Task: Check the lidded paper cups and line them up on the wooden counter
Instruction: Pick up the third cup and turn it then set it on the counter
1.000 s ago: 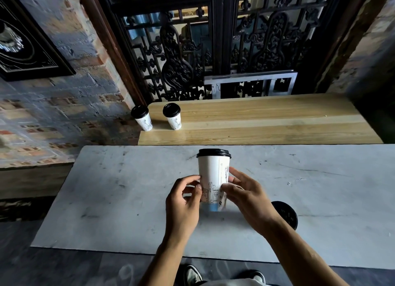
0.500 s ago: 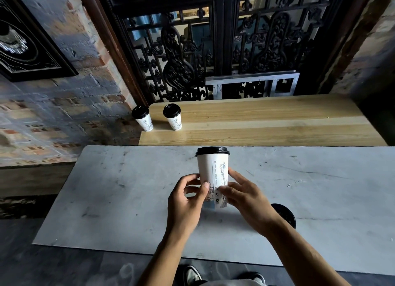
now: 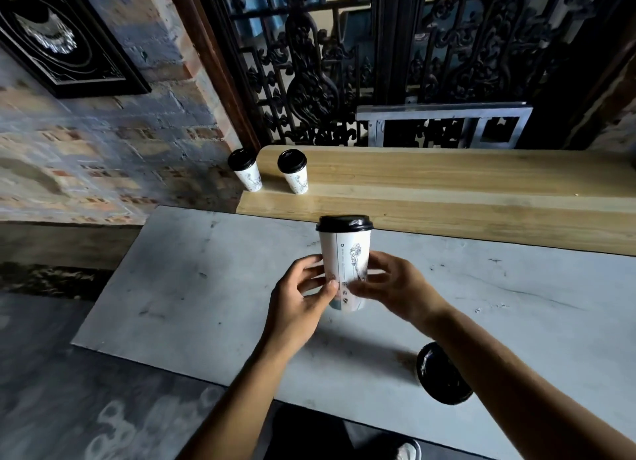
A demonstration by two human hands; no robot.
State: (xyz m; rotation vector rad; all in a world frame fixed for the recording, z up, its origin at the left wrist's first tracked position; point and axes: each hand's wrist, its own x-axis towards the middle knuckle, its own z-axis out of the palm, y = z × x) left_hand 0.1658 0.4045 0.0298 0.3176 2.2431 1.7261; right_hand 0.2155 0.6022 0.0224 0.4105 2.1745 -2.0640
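Note:
A tall white paper cup [image 3: 346,253] with a black lid and a drawn print stands upright above the grey stone table [image 3: 179,287]. My left hand [image 3: 299,301] grips its lower left side and my right hand [image 3: 395,284] grips its lower right side. Two more lidded cups stand side by side at the left end of the wooden counter [image 3: 447,184]: one [image 3: 245,169] at the very corner, the other [image 3: 294,171] just right of it. A further black-lidded cup [image 3: 442,373] shows under my right forearm, mostly hidden.
A carved black screen [image 3: 309,81] and a metal frame [image 3: 444,122] rise behind the counter. A brick wall [image 3: 103,150] with a dark framed picture [image 3: 58,39] is on the left. Floor lies below the table's near edge.
Both hands have turned the held cup, so a different part of its print faces me. The view has shifted slightly. The two counter cups have not moved.

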